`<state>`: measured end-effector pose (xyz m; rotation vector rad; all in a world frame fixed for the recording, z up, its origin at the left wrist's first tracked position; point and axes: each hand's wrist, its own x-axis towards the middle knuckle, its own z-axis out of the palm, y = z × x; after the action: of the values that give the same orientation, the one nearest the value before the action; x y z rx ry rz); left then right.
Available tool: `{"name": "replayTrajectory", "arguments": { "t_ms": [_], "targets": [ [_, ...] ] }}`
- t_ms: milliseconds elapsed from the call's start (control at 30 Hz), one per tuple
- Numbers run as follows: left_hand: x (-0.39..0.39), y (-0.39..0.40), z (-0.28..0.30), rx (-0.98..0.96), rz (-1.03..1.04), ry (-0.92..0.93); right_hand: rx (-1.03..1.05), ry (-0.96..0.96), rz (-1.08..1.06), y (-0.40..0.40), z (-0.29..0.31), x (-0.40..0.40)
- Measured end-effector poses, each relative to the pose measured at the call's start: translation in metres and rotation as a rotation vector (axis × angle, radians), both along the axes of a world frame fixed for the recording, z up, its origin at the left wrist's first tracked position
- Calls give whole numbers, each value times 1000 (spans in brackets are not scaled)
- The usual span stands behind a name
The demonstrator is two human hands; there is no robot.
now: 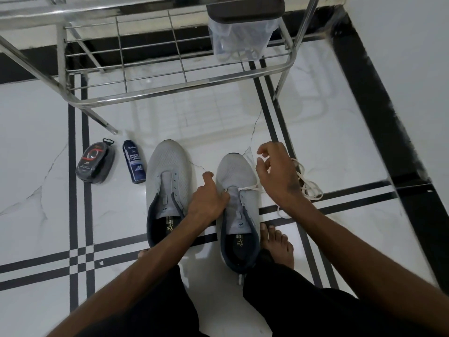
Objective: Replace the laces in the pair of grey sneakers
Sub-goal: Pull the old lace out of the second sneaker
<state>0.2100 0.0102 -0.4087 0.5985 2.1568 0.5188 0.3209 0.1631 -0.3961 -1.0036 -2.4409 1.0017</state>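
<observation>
Lower centre of frame: the left hand (209,199), fingers curled, presses on the eyelet row of the right-hand sneaker (239,210), apparently steadying it for threading. The right hand (277,171) hovers just right of the toe, fingers loosely curled; whether it pinches the white lace (249,188) cannot be told. One lace span crosses the lowest eyelets, its slack pooled on the floor (340,154). The left-hand sneaker (167,181) stands unlaced beside it. Cleaner bottle (134,161) and polish case (96,161) lie at left.

Dim, soft, perhaps motion-blurred edges.
</observation>
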Motion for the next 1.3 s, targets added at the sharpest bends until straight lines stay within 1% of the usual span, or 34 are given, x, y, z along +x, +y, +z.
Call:
{"name": "replayTrajectory", "arguments": {
  "t_ms": [33, 67, 167, 233, 367, 533, 767, 833, 933, 967, 1067, 1133, 1233, 1300],
  "targets": [
    [-1, 0, 0, -3, -1, 1, -5, 15, 12, -5, 1, 4],
    [-1, 0, 0, -5, -6, 1, -28, -17, 39, -10, 0, 11],
    [0, -1, 0, 7, -22, 10, -41, -249, 176, -18, -14, 37],
    [-1, 0, -1, 13, -34, 19, -4, -337, 251, -20, -26, 50],
    [-1, 1, -1, -1, -39, 16, 63, -318, 268, -19, -39, 50],
    [-1, 1, -1, -3, -32, 3, 98, -285, 297, -14, -41, 38],
    [-1, 1, -1, -7, -39, 20, 189, -303, 433, -12, -40, 19],
    [-1, 2, -1, -9, -38, 22, 79, -263, 362, -16, -39, 16],
    [-1, 1, -1, -12, -36, 21, -214, -229, 145, -25, -37, 8],
    [-2, 1, -1, -15, -37, 23, -282, -235, 102, -27, -36, 4],
    [-1, 2, -2, -21, -24, 18, -337, -289, 78, -26, -32, -2],
    [-2, 1, -3, -24, -13, 2, -374, -277, 10, -20, -32, -1],
    [-4, 0, -4, -22, 15, -48, -433, -183, -242, -5, -30, 8],
    [-5, 0, -4, -23, 17, -61, -472, -82, -525, 10, -32, 18]
  ]
}}
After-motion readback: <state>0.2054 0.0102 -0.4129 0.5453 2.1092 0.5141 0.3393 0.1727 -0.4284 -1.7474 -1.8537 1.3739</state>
